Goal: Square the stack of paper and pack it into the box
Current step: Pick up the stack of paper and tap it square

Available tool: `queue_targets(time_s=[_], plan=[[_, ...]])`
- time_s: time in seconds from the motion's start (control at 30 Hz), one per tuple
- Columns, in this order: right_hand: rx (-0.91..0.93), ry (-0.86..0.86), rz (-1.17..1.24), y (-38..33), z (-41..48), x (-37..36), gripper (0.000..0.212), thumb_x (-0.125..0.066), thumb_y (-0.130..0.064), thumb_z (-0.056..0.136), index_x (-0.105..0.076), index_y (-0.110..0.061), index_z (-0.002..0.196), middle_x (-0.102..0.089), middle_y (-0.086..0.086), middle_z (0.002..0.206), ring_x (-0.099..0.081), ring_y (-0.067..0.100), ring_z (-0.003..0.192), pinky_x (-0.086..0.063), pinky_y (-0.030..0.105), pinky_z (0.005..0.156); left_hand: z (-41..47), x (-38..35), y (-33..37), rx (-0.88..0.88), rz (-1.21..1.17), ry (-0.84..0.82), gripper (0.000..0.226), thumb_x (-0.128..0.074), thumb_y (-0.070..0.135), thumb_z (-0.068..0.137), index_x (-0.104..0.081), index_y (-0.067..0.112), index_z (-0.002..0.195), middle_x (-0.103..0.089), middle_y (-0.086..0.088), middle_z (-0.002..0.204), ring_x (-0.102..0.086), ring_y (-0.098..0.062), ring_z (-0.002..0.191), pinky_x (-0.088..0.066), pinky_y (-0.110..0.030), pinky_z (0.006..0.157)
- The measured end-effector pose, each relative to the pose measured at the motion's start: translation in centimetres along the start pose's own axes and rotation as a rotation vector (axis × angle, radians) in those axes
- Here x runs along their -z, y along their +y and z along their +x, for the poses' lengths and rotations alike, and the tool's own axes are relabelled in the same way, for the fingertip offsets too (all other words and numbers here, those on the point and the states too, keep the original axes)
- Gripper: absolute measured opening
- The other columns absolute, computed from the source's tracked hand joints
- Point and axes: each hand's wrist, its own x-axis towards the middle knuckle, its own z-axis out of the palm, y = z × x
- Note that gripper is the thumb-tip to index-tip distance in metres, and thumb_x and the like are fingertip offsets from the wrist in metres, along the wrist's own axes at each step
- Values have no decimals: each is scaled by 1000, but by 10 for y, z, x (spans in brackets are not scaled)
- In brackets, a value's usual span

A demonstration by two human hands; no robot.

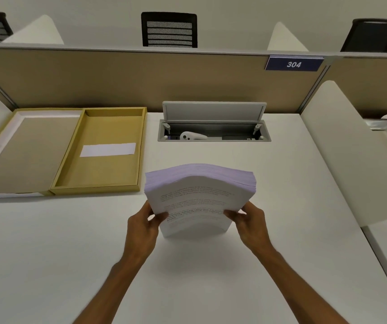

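— What have my hands got right now?

— I see both clamped on the stack of paper (199, 197); my left hand (144, 226) grips its left edge, thumb over the printed front sheet, and my right hand (251, 222) grips the right edge the same way; the stack stands upright on its lower edge on the tabletop (211, 277), between the two hands, and it bows outward across the middle.

— Are the sheets even?

— Not quite; along the top the sheets fan back in a thick ridge, and the right corner looks ragged; the print on the front sheet is too blurred for me to read.

— And the box?

— The box (101, 150) lies flat and open beyond my left hand, apart from the stack; a white label (107, 149) sits on its floor; its lid (21, 153) lies folded open on the far side of it from my hands.

— Anything ahead of the right hand?

— A cable hatch (213, 127) set into the tabletop, flap raised; behind it a tan partition (141, 80) carrying a blue sign (293, 64) that reads 304.
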Motion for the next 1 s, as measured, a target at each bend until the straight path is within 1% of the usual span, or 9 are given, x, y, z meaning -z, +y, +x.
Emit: queue_targets(time_s=[0.07, 0.17, 0.37, 0.57, 0.7, 0.77, 0.83, 0.9, 1.0], plan=[[-6, 15, 0, -3, 0, 1, 43, -67, 6, 88, -69, -32, 110, -76, -18, 98, -73, 5, 93, -55, 17, 77, -1, -1, 0, 0, 3, 18, 34, -68, 4, 90, -66, 17, 121, -63, 35, 93, -61, 19, 86, -44, 4, 67], [1, 22, -4, -4, -1, 3, 41, -67, 3, 89, -69, -29, 115, -74, -22, 104, -71, 2, 96, -54, 12, 76, -1, 1, 0, -7, -5, 19, 36, -68, 5, 90, -64, 28, 117, -65, 43, 84, -59, 24, 90, -42, 5, 68], [-13, 6, -43, -1, -4, 0, 32, -67, 3, 89, -71, -19, 112, -73, -32, 96, -70, -5, 91, -50, 8, 74, -4, -1, -6, -36, 3, 0, 34, -64, 4, 93, -63, 17, 124, -64, 46, 91, -60, 20, 92, -42, 2, 72], [0, 9, -46, -7, -4, 4, 42, -67, 3, 89, -68, -35, 107, -73, -31, 96, -70, -5, 91, -51, 11, 74, -4, 0, -4, -43, 18, 7, 35, -64, 7, 93, -62, 21, 125, -61, 50, 94, -60, 21, 90, -43, 2, 71], [-37, -9, -38, -4, -6, 0, 35, -67, 0, 91, -67, -23, 118, -74, -16, 105, -70, 13, 102, -59, 30, 87, -11, -1, 4, 4, -37, -13, 37, -64, 9, 94, -58, 29, 124, -65, 41, 97, -60, 19, 96, -53, -15, 84], [-73, -6, -3, -14, -8, 0, 43, -74, -11, 87, -61, -35, 120, -71, -22, 109, -67, 9, 110, -55, 20, 87, -15, 0, 16, 18, -92, -24, 45, -71, 17, 90, -52, 40, 124, -65, 33, 106, -60, 14, 104, -53, -28, 92], [-40, 14, 99, -31, -11, 2, 55, -83, -33, 78, -56, -39, 126, -69, -20, 117, -62, 4, 115, -51, 14, 87, -17, 2, 31, -36, -259, -35, 51, -76, 28, 84, -50, 40, 126, -67, 20, 116, -61, 0, 113, -52, -27, 92], [49, 70, 235, -52, -13, 2, 69, -82, -47, 76, -50, -32, 134, -65, -10, 126, -60, 12, 120, -50, 17, 92, -15, 6, 52, -126, -455, -10, 58, -75, 40, 81, -48, 28, 132, -66, 8, 121, -62, -11, 113, -53, -23, 88], [138, 137, 392, -83, -14, -6, 62, -69, -54, 84, -49, -25, 135, -61, -2, 128, -60, 17, 117, -53, 22, 88, -7, 1, 83, -133, -634, 79, 61, -66, 59, 82, -51, 20, 126, -64, 6, 110, -63, -8, 97, -52, -18, 75]])
